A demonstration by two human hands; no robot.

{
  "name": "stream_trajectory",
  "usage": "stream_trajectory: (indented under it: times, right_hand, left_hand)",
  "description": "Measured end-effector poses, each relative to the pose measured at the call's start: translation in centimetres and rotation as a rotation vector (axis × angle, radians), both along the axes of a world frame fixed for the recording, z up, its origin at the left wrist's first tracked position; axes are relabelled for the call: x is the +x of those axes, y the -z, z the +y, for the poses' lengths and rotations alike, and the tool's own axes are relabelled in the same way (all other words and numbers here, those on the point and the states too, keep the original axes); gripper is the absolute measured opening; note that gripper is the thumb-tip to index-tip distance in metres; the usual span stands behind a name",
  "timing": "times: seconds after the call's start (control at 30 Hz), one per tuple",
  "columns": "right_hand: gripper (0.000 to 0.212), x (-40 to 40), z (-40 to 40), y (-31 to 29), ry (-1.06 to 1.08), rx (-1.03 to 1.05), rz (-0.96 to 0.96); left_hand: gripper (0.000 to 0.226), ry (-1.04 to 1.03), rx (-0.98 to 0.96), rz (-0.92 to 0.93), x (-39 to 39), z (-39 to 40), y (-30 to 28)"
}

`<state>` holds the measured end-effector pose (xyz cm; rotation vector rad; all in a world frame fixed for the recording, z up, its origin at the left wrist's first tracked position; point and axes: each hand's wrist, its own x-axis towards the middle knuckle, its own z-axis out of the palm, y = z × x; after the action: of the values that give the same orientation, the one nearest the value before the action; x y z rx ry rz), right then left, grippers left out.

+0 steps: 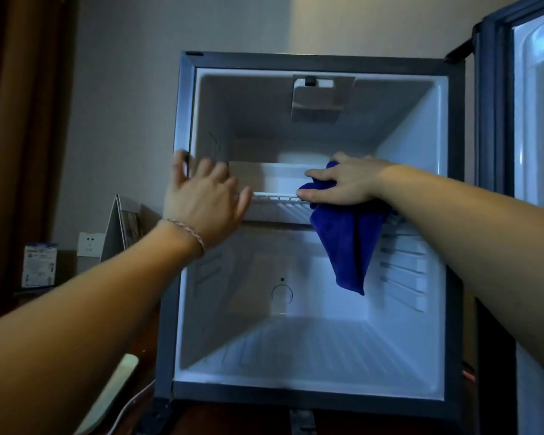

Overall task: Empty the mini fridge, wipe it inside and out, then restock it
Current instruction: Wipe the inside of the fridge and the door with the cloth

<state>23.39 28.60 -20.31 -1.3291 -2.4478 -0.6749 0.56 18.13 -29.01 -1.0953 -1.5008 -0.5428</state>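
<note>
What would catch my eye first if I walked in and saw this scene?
Probably the bright blue cloth, held by the right hand at the wire shelf and hanging down into the lower half. Around it glows the white inside of the mini fridge, with nothing stored in it and its door swung open to the right. The left hand, fingers spread, rests at the fridge's left front edge.

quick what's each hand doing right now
Left hand: open, fingers spread at the left front edge of the mini fridge, holding nothing.
Right hand: holds the blue cloth against the wire shelf.
</note>
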Motion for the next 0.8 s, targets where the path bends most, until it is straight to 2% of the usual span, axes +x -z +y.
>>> stream_trajectory:
  times: [0.07,0.2,0.37,0.43,0.5,0.57,0.63,0.7,0.8]
  right_hand:
    - [0.088,0.1,0.3,0.1,-0.039,0.018,-0.023]
    - [0.089,0.5,0.3,-0.7,-0.066,-0.037,-0.022]
    - [0.096,0.7,1.3,-1.8,-0.114,-0.152,0.107]
    - [0.086,0.8,1.8,-2.6,-0.166,-0.183,0.173]
    - [0.064,0.6,1.7,-3.4,-0.287,-0.204,0.339]
    - [0.044,-0.7,1.4,-3.6,-0.428,-0.135,0.504]
    - [0.035,-3.0,1.5,-3.3,-0.486,0.045,0.529]
    - [0.036,-5.5,2.1,-2.5,-0.536,0.169,0.508]
    - [0.042,-8.0,3.1,-2.0,-0.621,0.213,0.534]
  left_hand:
    - [0.053,0.058,0.066,-0.008,-1.7,-0.5,-0.9]
    - [0.084,0.207,0.177,-0.187,-2.7,-0.2,-0.9]
    - [0.095,0.462,0.266,-0.51,-2.3,-0.1,-0.6]
    - [0.093,0.475,0.277,-0.557,-2.1,-0.2,-0.4]
    - [0.091,0.479,0.273,-0.561,-1.9,-0.4,-0.4]
    - [0.089,0.49,0.28,-0.562,-1.9,-0.5,-0.3]
    - [0.087,0.492,0.289,-0.563,-1.9,-0.4,-0.4]
    - [0.085,0.498,0.297,-0.565,-2.0,-0.4,-0.4]
    - [0.079,0.535,0.321,-0.555,-2.0,-0.4,-0.4]
